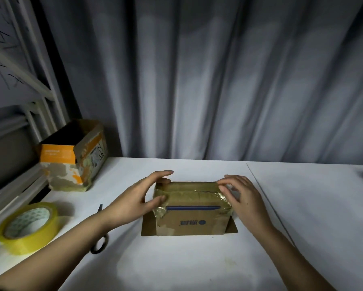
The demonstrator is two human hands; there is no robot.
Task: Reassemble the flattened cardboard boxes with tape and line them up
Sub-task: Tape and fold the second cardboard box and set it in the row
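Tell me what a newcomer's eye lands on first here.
The brown cardboard box at the table's centre, clear tape over its top seam, with the left hand and right hand at its two ends. Next, the yellow tape roll at the near left.

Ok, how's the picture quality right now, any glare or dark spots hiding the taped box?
Head view: dim overall, the light pooling on the white table; glare on the clear tape wrapped over the brown box at both ends; the orange box has a black interior; wide-angle bending at the frame edges; both hands sharp.
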